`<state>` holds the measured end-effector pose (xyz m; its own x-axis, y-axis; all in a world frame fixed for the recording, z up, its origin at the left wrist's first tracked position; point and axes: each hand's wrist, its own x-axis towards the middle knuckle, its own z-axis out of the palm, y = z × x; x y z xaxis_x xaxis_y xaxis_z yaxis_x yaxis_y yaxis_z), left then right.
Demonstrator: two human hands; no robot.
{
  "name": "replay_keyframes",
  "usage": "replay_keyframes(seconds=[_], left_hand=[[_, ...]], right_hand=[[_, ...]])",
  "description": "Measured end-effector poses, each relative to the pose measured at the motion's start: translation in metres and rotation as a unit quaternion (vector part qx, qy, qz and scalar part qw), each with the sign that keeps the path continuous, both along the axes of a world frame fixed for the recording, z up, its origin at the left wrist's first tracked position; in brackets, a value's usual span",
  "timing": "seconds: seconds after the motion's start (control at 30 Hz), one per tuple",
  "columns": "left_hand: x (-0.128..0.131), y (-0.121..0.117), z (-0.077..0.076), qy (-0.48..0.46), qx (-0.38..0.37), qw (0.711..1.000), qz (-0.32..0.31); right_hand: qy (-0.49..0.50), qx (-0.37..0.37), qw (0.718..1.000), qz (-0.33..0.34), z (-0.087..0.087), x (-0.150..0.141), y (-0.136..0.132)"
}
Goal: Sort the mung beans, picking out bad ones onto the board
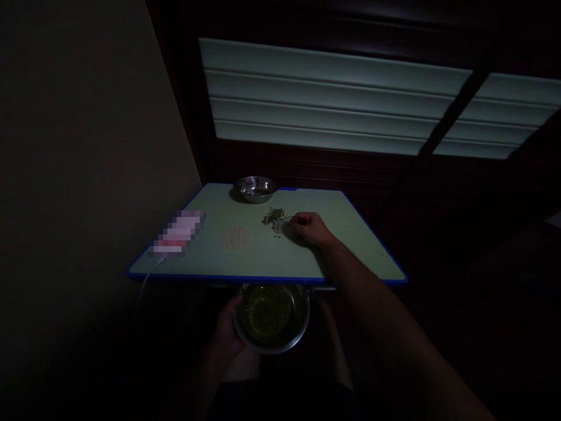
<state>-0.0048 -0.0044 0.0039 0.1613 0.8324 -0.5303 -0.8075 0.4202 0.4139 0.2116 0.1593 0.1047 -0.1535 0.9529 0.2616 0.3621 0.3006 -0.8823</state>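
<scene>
- Metal bowl (299, 307) of green grains (268, 314) is just below the surface's (280, 260) near edge, left hand (228, 328) gripping its left side.
- Right hand's (312, 228) fingers are bunched by a clear piece (283, 225); can't tell if they're gripping it.
- Dark pile (274, 216) lies just left, right hand nearer.

No readable text, label, brand, number or sign
On the table, well to the left of the right hand's fingers (295, 223), a flat device (177, 234) shows only coarse pink, white and red blocks, with no letter or digit legible. No marking can be read on the metal bowl (302, 327) at the left hand's fingers (238, 300), nor on the empty-looking bowl (262, 198) beyond the right hand's fingers, up and to their left.
</scene>
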Motion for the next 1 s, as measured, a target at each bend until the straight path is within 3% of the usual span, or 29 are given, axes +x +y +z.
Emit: replay_keyframes(seconds=[0.13, 0.4, 0.6, 0.87, 1.0], left_hand=[[-0.0008, 0.0001, -0.0005, -0.013, 0.005, 1.000, -0.009], [-0.0028, -0.0001, -0.0068, -0.016, 0.012, 1.000, -0.006], [0.0006, -0.0013, 0.0006, -0.004, -0.008, 1.000, 0.012], [-0.0025, 0.0002, -0.0072, -0.033, 0.014, 0.999, -0.019], [-0.0008, 0.0000, -0.0039, -0.026, 0.006, 1.000, -0.008]], right_hand=[[-0.017, 0.009, 1.000, 0.003, -0.0022, 0.0009, 0.0020], [-0.065, 0.071, 0.992, -0.076, -0.0076, 0.0043, 0.0079], [-0.054, 0.079, 0.995, -0.022, -0.0059, 0.0030, 0.0056], [-0.036, 0.072, 0.996, -0.024, -0.0052, 0.0022, 0.0047], [-0.031, 0.074, 0.997, -0.004, -0.0071, 0.0019, 0.0064]])
